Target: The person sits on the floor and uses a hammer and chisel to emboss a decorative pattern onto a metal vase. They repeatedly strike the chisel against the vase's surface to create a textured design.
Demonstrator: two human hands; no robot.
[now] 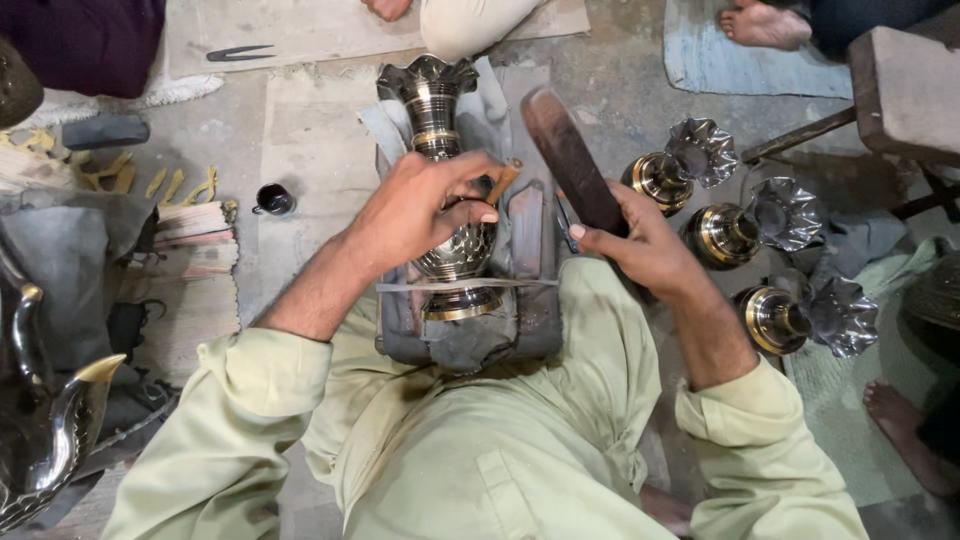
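A dark metal vase (437, 110) with a scalloped rim and brass bands lies on a cloth-padded block (535, 320) between my knees, held under a thin strap. My left hand (425, 205) rests on its patterned belly and pinches a small wooden-handled chisel (503, 180) against it. My right hand (640, 245) grips a dark wooden mallet (570, 155) raised just right of the vase.
Three similar vases (700, 160) lie on their sides at the right by a wooden stool (905, 90). Other people's bare feet (760, 25) show at the top and right. A small dark cup (273, 200) and loose tools lie left; a curved metal spout (60, 420) lies at the far left.
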